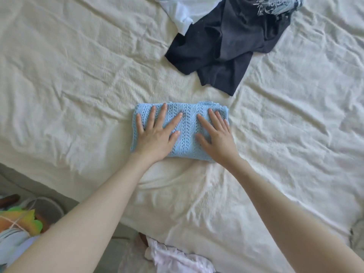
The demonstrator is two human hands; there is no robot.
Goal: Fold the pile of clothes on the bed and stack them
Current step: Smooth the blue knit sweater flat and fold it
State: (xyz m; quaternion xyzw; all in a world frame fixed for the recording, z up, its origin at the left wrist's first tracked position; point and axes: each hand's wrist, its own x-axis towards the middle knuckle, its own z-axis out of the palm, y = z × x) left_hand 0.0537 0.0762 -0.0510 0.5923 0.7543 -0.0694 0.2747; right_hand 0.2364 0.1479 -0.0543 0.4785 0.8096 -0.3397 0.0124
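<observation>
A light blue knitted garment [188,131] lies folded into a compact rectangle in the middle of the bed. My left hand [157,133] presses flat on its left half with the fingers spread. My right hand [216,134] lies flat on its right half, fingers straight. Beyond it, at the far side, an unfolded dark navy garment [220,54] is spread loosely, with a white garment [187,10] partly under it and a dark printed piece [279,6] at the top edge.
The cream bedsheet [78,85] is wrinkled all over. A pale pink cloth [175,259] hangs at the bed's near edge. Off the bed at the lower left stand a round white object [45,205] and colourful items [19,219]. A grey fabric [357,237] shows at the right edge.
</observation>
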